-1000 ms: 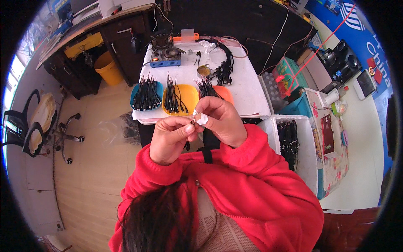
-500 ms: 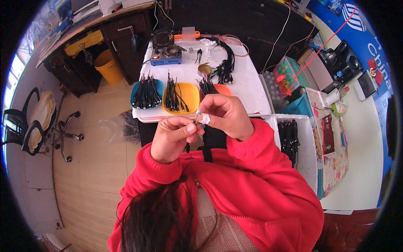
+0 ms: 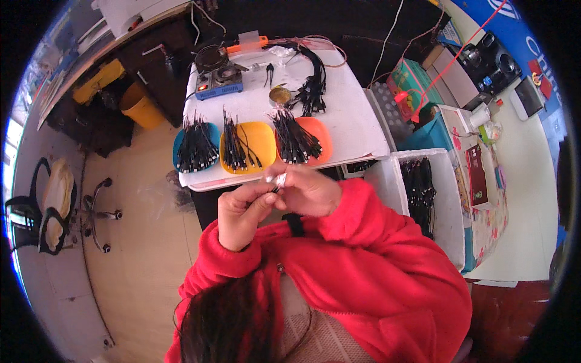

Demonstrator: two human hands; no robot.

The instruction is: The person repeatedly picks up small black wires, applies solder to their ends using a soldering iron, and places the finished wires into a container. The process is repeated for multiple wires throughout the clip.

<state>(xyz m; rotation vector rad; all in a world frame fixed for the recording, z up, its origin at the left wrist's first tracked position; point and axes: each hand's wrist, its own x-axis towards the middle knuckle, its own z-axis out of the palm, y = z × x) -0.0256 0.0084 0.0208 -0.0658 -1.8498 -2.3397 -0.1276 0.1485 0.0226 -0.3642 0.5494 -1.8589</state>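
While both hands meet just off the desk's (image 3: 357, 121) near edge, left hand (image 3: 242, 215) and right hand (image 3: 308, 190) pinching a small white piece (image 3: 277, 179), yellow tray (image 3: 260, 142) beyond.

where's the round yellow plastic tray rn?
Head view, upper centre: the round yellow plastic tray sits at the white table's near edge, between the blue tray and orange tray, just beyond both hands.

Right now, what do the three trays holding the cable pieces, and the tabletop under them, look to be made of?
The blue tray, yellow tray and orange tray look like moulded plastic: flat solid colours, rounded corners, slight sheen. The white tabletop looks like a smooth laminate or painted board, matt and even; which one, I cannot tell. The short black cable pieces appear rubber- or plastic-sheathed.
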